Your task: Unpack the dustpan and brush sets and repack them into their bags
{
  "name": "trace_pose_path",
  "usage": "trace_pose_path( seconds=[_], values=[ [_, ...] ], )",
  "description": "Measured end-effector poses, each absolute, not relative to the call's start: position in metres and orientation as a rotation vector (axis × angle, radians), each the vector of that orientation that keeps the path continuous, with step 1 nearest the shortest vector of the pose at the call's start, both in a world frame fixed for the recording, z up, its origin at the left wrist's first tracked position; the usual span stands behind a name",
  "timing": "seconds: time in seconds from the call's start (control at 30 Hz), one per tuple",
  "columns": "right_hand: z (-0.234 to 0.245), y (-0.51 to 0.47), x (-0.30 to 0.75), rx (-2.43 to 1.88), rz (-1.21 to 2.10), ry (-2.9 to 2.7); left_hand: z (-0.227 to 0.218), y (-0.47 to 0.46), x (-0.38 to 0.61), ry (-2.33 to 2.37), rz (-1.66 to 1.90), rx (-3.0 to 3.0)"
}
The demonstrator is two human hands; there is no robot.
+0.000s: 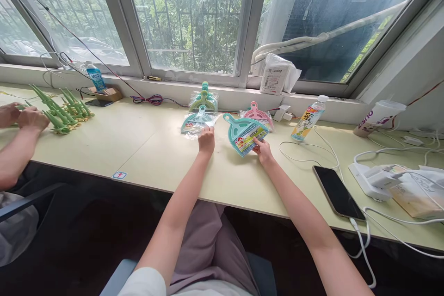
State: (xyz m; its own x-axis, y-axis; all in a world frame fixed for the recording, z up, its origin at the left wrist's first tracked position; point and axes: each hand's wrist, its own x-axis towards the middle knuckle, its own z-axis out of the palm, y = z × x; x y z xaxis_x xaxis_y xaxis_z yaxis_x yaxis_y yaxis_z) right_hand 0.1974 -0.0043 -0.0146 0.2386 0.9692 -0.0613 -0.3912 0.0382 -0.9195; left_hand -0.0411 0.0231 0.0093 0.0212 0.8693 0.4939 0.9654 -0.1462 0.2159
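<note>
My right hand [262, 151] grips a teal dustpan-and-brush set [244, 130] by its lower right edge, tilted above the table, its printed card facing me. My left hand [207, 141] is closed on a clear plastic bag [212, 121] at the near side of another teal dustpan set [199, 120] lying on the table. Behind that one, green dustpan sets [204, 96] in clear wrap are stacked near the sill. A pink dustpan set [255, 113] lies partly hidden behind the one in my right hand.
A drink bottle [310, 118], a phone [338, 192], a power strip [371, 180] and white cables are at the right. A plastic cup [378, 118] stands farther back. On the left, a co-worker's hands [31, 118] are beside green spiky plastic parts [62, 113].
</note>
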Motion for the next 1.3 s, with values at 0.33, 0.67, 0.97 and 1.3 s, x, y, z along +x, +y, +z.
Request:
trace_pose_path(
  seconds=[0.33, 0.67, 0.97, 1.3],
  values=[
    [-0.020, -0.003, 0.197, -1.093, 1.295, -0.818, 0.008, 0.029, -0.049, -2.218, -1.183, -1.977],
    [-0.015, -0.006, 0.194, -1.110, 1.299, -0.828, 0.011, 0.017, -0.033, -1.826, -1.178, -2.310],
    [-0.010, -0.009, 0.198, -1.120, 1.109, -0.724, 0.007, 0.019, -0.032, -1.802, -1.160, -2.309],
    [-0.011, -0.008, 0.193, -1.117, 1.329, -0.869, 0.007, 0.008, -0.020, -1.480, -1.105, -2.619]
  ],
)
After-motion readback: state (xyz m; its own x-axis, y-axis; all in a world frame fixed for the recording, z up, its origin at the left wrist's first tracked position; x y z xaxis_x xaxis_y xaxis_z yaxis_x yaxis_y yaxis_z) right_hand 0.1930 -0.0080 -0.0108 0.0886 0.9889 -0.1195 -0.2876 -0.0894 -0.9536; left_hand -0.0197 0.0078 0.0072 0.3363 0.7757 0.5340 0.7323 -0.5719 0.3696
